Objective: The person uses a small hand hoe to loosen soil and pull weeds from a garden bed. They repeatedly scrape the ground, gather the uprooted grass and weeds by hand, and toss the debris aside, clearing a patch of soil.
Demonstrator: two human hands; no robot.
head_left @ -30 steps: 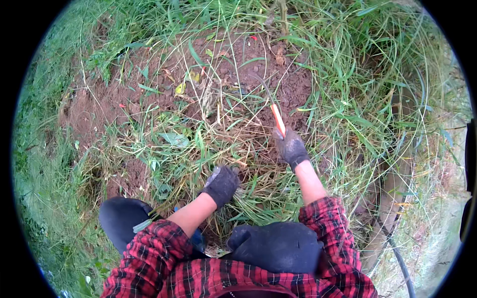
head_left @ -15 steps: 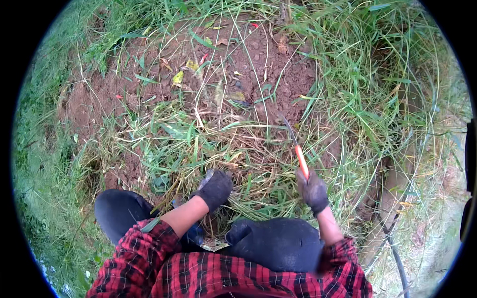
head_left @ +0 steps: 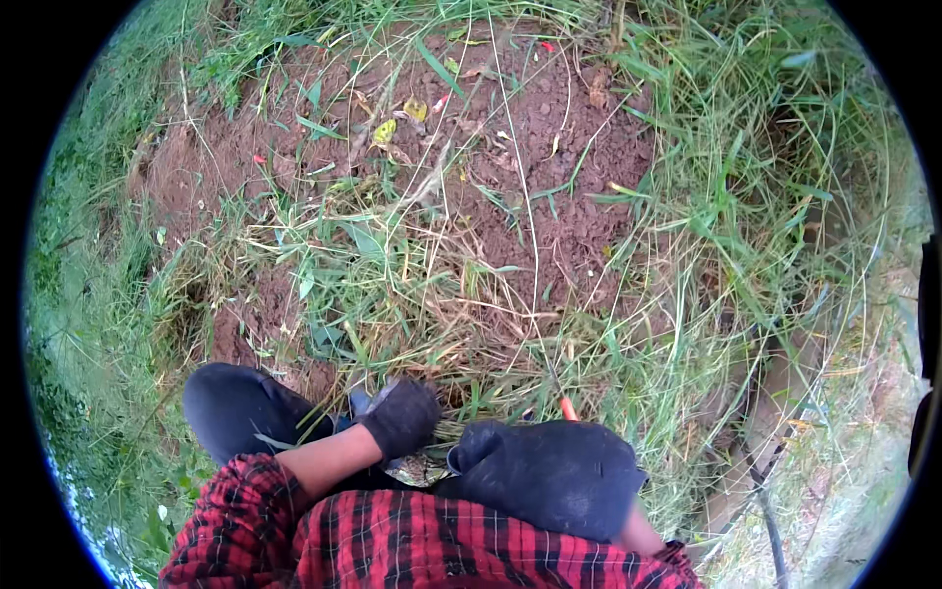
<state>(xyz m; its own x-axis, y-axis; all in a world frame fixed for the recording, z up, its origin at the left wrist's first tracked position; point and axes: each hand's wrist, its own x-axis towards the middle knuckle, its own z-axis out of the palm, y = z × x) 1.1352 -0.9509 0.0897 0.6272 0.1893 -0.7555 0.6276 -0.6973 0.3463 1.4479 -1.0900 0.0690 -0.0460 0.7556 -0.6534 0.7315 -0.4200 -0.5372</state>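
My left hand (head_left: 397,417), in a dark glove, is closed low on a tuft of dry grass (head_left: 432,456) just in front of my knees. My right hand is hidden behind my right knee (head_left: 549,476). Only a bit of its forearm (head_left: 638,535) shows, along with the orange tip of the tool (head_left: 567,406) it holds, which pokes up over the knee. My left knee (head_left: 240,407) is down in the grass at the left. A patch of bare red-brown soil (head_left: 530,147) lies ahead, with cut and loose grass (head_left: 392,285) strewn between it and me.
Tall green grass (head_left: 765,196) rings the soil patch on the right and far side. Shorter grass (head_left: 88,324) slopes away on the left. A dark hose or cable (head_left: 770,520) runs through the grass at the lower right, near a pale strip of ground.
My right hand has swung the orange-handled tool from the soil patch back and down, ending behind my right knee. My left hand has stayed low at the grass by my knees.
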